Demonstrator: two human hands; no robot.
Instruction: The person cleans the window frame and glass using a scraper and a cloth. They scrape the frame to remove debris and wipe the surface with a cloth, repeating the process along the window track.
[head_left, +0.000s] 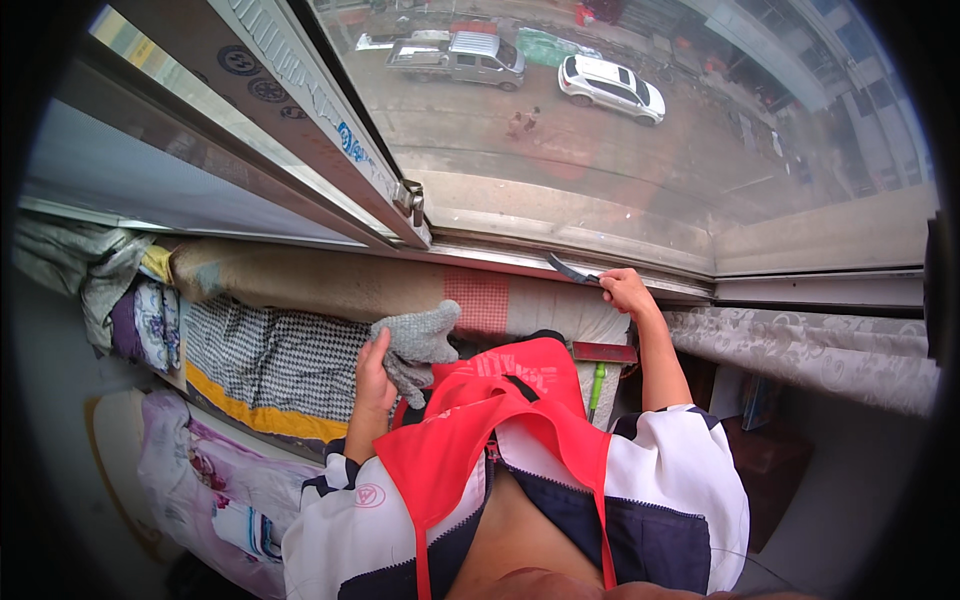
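Note:
My right hand (627, 291) grips the handle end of a slim, dark, curved tool (571, 270), perhaps a crevice brush. Its free end points left, over the metal sill track (517, 261) of a sliding window; whether it touches the track I cannot tell. In my left hand (372, 380) is a fuzzy grey cloth or glove (416, 339), held in front of my red apron (502, 382) and well apart from the track. The window sash (360, 142) with its metal latch (409, 201) stands to the left of the track.
A squeegee-like tool with a red head (604, 352) and green handle (597, 386) lies right of the apron. Rolled padding (322, 281) lines the sill above a houndstooth cloth (277, 352). A patterned curtain (802, 352) hangs right. Outside, far below, are parked vehicles.

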